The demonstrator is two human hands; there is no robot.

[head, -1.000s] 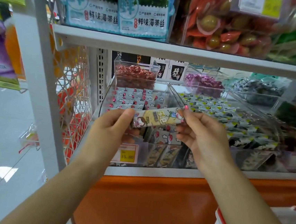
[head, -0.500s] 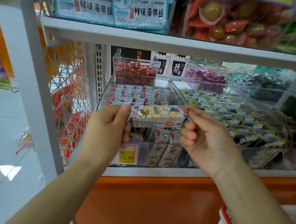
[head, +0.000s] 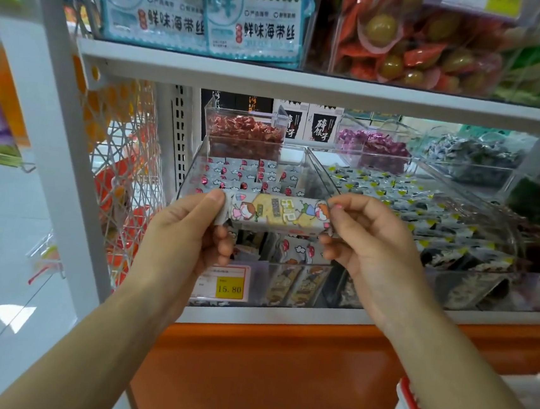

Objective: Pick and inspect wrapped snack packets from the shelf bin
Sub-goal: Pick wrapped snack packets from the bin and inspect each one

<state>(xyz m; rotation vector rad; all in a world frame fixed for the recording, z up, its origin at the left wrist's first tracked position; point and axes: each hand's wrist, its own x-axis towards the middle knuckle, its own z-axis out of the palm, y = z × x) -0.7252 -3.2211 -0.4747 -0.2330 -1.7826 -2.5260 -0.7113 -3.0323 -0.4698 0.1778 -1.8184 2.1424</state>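
Yellow-and-white, the packet lies level in front of the clear bin, its long axis running left to right. The left hand pinches its left end and the right hand its right end, fingers curled on the seals. Neither hand is nearer, so turning it over probably means rolling both wrists together.

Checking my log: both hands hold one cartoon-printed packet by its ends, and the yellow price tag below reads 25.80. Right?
Not quite: the head view shows the yellow price tag reading 15.80. The left hand and right hand do hold the packet by its ends.
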